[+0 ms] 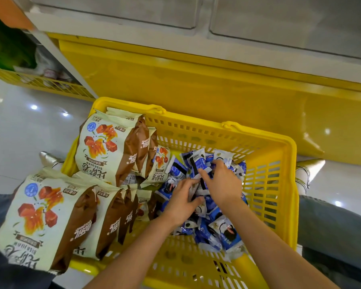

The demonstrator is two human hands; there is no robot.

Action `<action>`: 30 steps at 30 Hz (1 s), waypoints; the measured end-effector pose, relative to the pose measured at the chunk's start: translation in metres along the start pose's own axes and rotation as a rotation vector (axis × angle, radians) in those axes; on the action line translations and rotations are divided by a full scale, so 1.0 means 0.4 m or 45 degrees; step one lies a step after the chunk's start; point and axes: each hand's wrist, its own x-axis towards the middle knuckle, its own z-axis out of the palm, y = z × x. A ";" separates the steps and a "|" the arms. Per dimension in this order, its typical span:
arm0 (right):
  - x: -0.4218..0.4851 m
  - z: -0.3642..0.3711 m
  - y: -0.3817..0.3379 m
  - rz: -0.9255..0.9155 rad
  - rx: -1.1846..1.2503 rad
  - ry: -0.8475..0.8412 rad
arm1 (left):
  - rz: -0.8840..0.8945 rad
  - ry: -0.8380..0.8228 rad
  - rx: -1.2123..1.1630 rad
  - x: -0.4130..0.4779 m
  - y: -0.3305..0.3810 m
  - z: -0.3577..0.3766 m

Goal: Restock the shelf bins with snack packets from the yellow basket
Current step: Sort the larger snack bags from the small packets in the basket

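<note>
The yellow basket [279, 155] stands on the floor below me. Inside it, on the right, lies a heap of small blue-and-white snack packets [221, 228]. Several large cream-and-brown snack bags [111, 147] fill its left side, and one bag [44, 222] hangs over the near left rim. My left hand [180, 202] is down in the heap with its fingers curled round a few small packets. My right hand [222, 181] lies just beside it and pinches a white-and-black packet [200, 180] between thumb and fingers. Above, the clear shelf bins [279, 19] look empty.
A yellow shelf base [196, 80] runs behind the basket, under a white shelf edge [217, 49]. At far left a low yellow wire shelf [40, 83] holds other goods. My knees flank the basket, and my shoes [306, 170] rest on the glossy white floor [19, 126].
</note>
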 end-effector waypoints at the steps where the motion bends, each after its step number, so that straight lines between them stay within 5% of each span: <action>1: 0.008 0.001 -0.007 0.004 -0.041 -0.001 | -0.017 0.021 0.004 0.007 0.002 0.004; 9: 0.015 -0.037 -0.009 -0.031 0.298 -0.042 | -0.104 0.389 -0.009 0.049 0.000 -0.027; 14: -0.030 -0.130 0.072 -0.186 0.448 0.271 | 0.157 0.588 -0.240 0.006 0.059 -0.060; 18: -0.030 -0.177 0.126 -0.158 0.378 0.263 | 0.241 0.283 -0.269 -0.004 0.119 -0.019; 24: -0.047 -0.172 0.094 -0.206 -0.016 0.287 | 0.238 -0.150 0.357 0.004 0.111 0.019; 27: -0.069 -0.140 0.068 -0.425 -0.083 0.291 | 0.347 0.045 0.441 -0.006 0.092 0.016; 30: -0.077 -0.096 0.055 -0.628 -0.174 0.107 | 0.202 0.367 0.266 -0.006 0.054 -0.019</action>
